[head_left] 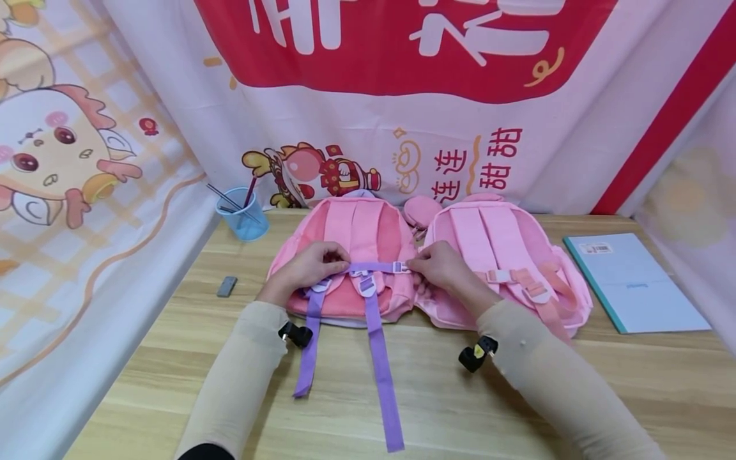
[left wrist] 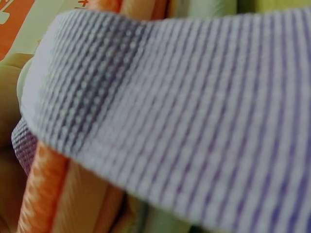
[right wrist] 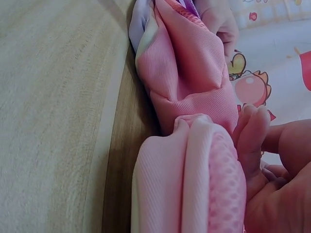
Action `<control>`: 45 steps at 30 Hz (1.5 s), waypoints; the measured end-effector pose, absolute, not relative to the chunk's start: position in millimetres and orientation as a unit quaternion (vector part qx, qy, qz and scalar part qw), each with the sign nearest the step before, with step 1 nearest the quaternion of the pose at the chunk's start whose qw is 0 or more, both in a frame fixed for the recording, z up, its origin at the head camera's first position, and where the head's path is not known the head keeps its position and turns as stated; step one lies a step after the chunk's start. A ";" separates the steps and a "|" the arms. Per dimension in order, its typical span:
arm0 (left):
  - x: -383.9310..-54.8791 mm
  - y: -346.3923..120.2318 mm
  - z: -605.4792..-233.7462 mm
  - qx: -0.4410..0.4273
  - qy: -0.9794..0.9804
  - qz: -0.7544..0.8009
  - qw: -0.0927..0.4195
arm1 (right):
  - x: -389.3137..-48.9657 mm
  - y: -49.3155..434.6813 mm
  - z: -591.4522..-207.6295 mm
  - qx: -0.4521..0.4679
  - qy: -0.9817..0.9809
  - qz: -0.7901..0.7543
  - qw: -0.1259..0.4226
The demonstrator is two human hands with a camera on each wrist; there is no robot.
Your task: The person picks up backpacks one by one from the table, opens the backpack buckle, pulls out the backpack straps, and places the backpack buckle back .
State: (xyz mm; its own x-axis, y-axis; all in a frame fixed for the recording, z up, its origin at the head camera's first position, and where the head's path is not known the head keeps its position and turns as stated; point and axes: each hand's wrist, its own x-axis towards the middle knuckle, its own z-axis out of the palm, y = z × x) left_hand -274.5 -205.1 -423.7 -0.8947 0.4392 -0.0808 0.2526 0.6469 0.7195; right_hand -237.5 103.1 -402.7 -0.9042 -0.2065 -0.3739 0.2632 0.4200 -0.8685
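Two pink backpacks lie side by side, straps facing up. Across the left backpack (head_left: 339, 223) runs a purple chest strap (head_left: 374, 267) with a white buckle (head_left: 400, 267) at its right end. My left hand (head_left: 315, 263) pinches the strap's left end between thumb and fingers. At the other end, my right hand (head_left: 441, 263) pinches the buckle, its wrist over the right backpack (head_left: 443, 233). Purple webbing (left wrist: 184, 116) fills the left wrist view, largely covering that hand. In the right wrist view, the right hand (right wrist: 282, 184) has bent fingers beside the pink fabric (right wrist: 194, 53).
Long purple strap tails (head_left: 382, 377) hang toward the table's front. A blue pen cup (head_left: 247, 220) stands at the back left, with a small grey block (head_left: 227, 286) before it. A light-blue notebook (head_left: 638, 287) lies at the right. Printed cloth (head_left: 356, 108) hangs behind.
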 end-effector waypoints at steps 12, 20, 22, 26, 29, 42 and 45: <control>-274.9 -199.4 -414.3 0.200 0.901 0.363 0.130 | -238.4 107.2 -394.7 0.013 0.822 -0.523 0.226; -272.6 -189.7 -398.6 0.201 0.896 0.384 0.093 | -236.7 124.8 -379.3 -0.021 0.840 -0.509 0.188; -272.4 -185.2 -394.4 0.205 0.891 0.395 0.087 | -235.5 131.3 -374.9 -0.020 0.842 -0.509 0.178; -269.5 -173.1 -385.2 0.206 0.888 0.402 0.081 | -233.3 147.6 -370.8 -0.020 0.851 -0.501 0.157; -265.9 -160.9 -378.3 0.212 0.889 0.398 0.080 | -229.6 161.8 -369.5 -0.032 0.864 -0.485 0.129; -258.9 -105.5 -364.5 0.294 0.864 0.398 0.091 | -207.9 219.5 -371.6 -0.008 0.877 -0.463 0.130; -257.0 -92.4 -365.6 0.312 0.859 0.393 0.103 | -202.8 229.6 -372.1 -0.010 0.884 -0.452 0.121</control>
State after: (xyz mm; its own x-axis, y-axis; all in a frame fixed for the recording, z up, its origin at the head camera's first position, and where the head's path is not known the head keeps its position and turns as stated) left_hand -257.0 -92.4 -365.6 -0.7844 0.6166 0.0676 0.4544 0.4971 0.7392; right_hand -202.8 229.6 -372.1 -0.9704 -0.1276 -0.2052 0.0916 0.5915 -0.8011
